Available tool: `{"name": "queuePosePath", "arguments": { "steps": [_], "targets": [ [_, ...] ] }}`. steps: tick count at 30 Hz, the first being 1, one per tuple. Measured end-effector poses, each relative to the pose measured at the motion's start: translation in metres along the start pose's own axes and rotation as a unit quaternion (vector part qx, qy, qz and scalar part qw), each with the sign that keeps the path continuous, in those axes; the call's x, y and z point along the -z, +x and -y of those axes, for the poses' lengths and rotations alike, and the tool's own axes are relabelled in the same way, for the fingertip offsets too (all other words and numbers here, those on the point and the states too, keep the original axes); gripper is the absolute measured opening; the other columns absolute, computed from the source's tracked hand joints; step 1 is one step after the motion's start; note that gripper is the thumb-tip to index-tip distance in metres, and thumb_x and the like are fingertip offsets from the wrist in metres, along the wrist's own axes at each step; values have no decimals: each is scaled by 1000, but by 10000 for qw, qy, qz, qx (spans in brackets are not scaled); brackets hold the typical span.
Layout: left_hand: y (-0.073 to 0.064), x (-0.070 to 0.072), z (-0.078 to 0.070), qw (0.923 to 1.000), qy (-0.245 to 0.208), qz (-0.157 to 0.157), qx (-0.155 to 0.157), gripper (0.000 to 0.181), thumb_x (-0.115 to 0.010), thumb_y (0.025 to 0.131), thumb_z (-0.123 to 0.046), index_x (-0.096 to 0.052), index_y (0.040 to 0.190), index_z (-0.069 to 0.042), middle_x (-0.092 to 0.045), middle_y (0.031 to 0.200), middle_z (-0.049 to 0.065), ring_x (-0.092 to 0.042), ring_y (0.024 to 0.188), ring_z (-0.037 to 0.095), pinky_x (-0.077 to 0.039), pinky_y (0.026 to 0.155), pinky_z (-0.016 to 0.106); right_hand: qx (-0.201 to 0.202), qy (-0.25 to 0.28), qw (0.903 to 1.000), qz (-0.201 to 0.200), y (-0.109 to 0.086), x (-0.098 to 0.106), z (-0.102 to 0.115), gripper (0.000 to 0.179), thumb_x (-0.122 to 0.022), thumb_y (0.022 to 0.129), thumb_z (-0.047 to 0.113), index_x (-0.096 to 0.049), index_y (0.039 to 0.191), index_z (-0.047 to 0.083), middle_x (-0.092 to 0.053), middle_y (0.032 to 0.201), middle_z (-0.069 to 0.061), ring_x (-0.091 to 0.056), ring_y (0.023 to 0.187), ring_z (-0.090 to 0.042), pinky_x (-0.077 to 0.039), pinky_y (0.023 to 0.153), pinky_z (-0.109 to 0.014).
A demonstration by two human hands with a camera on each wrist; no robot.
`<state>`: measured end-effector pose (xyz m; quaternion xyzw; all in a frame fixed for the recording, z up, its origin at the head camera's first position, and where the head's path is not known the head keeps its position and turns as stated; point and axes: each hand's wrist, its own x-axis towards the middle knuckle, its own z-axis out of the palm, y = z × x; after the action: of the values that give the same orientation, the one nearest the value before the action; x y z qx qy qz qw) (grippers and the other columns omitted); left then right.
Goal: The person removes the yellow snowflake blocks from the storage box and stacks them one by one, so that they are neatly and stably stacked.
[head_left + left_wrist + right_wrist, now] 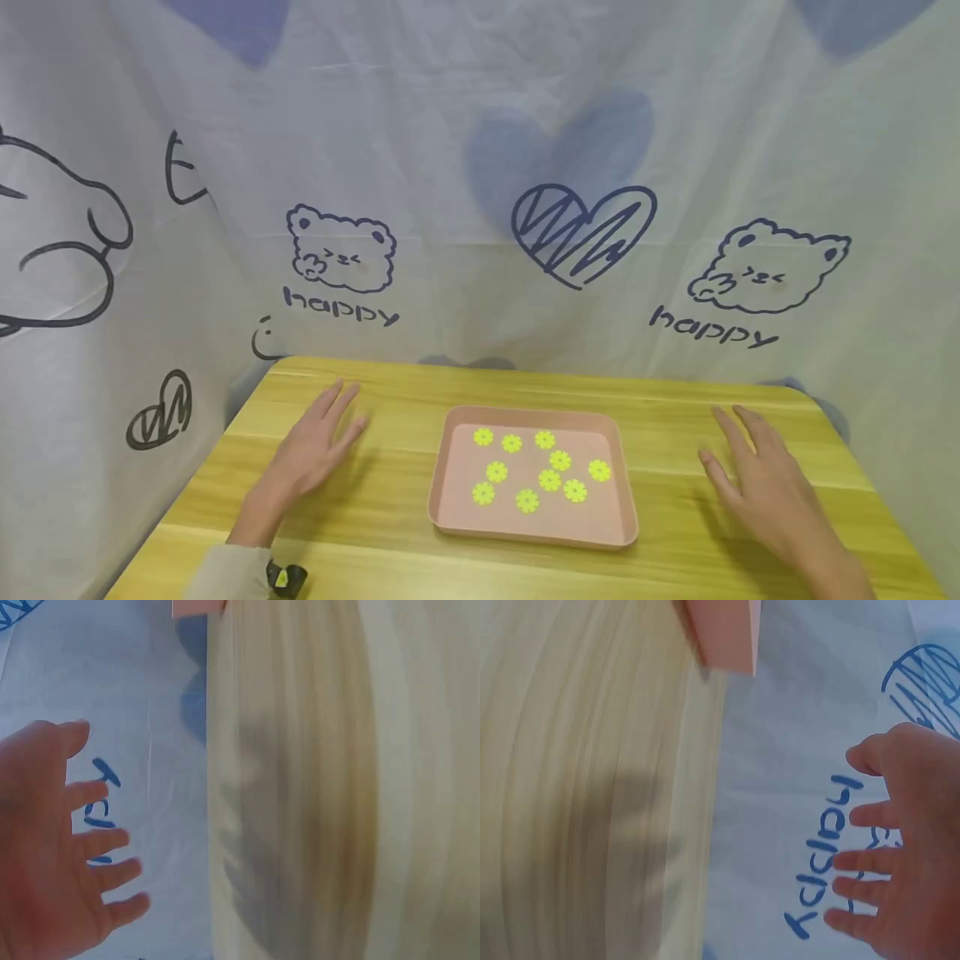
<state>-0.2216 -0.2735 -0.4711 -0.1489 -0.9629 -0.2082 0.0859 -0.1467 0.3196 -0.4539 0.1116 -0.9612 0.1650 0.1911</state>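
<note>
A shallow pink tray (532,537) lies on the wooden table, with several small yellow-green flower-shaped pieces (527,501) scattered across its floor. To the left of the tray, my left hand (307,450) hovers over the tabletop with fingers extended. My right hand (768,487) is held in the same way to the tray's right, its fingers spread toward the back. Both palms are bare in the wrist views, where the left hand (52,847) and the right hand (907,847) show nothing in them. A corner of the tray (727,637) enters the top of the right wrist view.
The wooden table (375,517) has rounded back corners. Behind it hangs a pale curtain (450,167) printed with hearts, bear faces and the word "happy", and it also runs along the left side. A dark wristband (287,578) sits by the left sleeve (228,573).
</note>
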Motion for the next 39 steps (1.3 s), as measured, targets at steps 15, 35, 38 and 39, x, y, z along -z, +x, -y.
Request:
{"name": "queuePosePath", "arguments": {
  "steps": [15,35,38,39],
  "targets": [
    [5,-35,-46,9358,-3372,1003,-227,50,-54,109,-26,-45,154,-6,-46,154,23,-48,137,44,-42,113,59,170,2173,9739,-635,14,-43,56,40,-75,93,5,-65,132,6,-68,124,-7,-63,106,-22,-62,82,-30],
    [12,-74,-60,8634,-4744,1708,-178,64,-67,100,-5,-36,156,2,-39,157,27,-46,138,46,-52,106,34,194,1241,9871,991,28,-89,77,34,-81,85,4,-72,118,7,-68,116,-4,-60,106,-28,-56,92,-48],
    [11,-75,-57,8600,-4807,1706,-159,64,-67,99,-5,-37,156,2,-39,158,26,-43,140,46,-51,107,34,301,954,9885,1133,31,-93,80,32,-81,85,4,-73,115,6,-68,113,-5,-60,101,-25,-57,89,-44],
    [10,-75,-56,8591,-4820,1711,-158,65,-68,99,-5,-37,156,2,-38,158,26,-43,141,46,-51,107,34,315,910,9886,1159,31,-94,80,31,-81,85,4,-74,114,6,-67,111,-5,-60,100,-24,-57,88,-43]
  ]
}}
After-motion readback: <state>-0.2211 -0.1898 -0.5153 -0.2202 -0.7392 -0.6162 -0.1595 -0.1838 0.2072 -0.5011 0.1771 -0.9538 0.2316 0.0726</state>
